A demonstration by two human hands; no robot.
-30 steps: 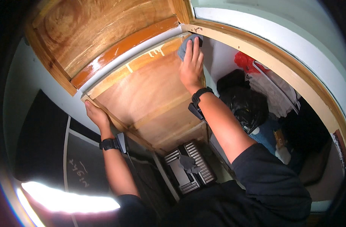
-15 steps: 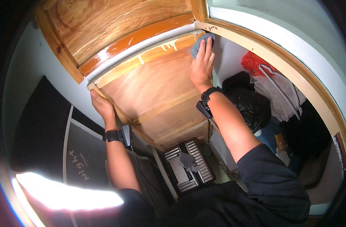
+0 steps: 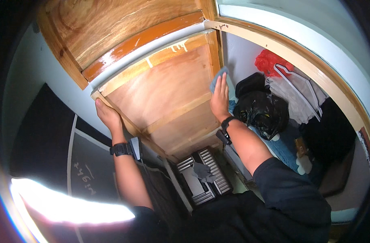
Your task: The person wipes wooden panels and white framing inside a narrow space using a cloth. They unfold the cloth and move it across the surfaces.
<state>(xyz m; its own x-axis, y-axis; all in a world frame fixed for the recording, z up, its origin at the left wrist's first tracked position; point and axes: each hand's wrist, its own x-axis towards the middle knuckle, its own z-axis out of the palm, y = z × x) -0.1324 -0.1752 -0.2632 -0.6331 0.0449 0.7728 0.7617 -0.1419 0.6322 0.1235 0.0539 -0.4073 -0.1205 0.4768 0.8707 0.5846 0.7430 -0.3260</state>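
Note:
A wooden cabinet door (image 3: 160, 89), with a pale frame and cream paint drips along its top rail, stands in front of me. My left hand (image 3: 108, 116) grips its left edge near the upper corner, the fingers partly hidden behind the frame. On the opposite side, my right hand (image 3: 220, 99) holds a folded grey-blue cloth (image 3: 219, 79) at the door's right edge, below the upper corner. The fingers lie along the cloth, pressing it toward the wood.
An orange-brown wooden panel (image 3: 144, 40) is above the door. To the right, an open compartment holds a black plastic bag (image 3: 262, 113), a red bag (image 3: 272, 62) and white hangers (image 3: 292, 89). Below sits a case of metal tools (image 3: 201, 178) with a grey cloth on it. A bright lamp (image 3: 71, 206) glares lower left.
My right hand has slid down the door's right edge with the cloth, away from the upper corner. My left hand keeps its hold on the left edge.

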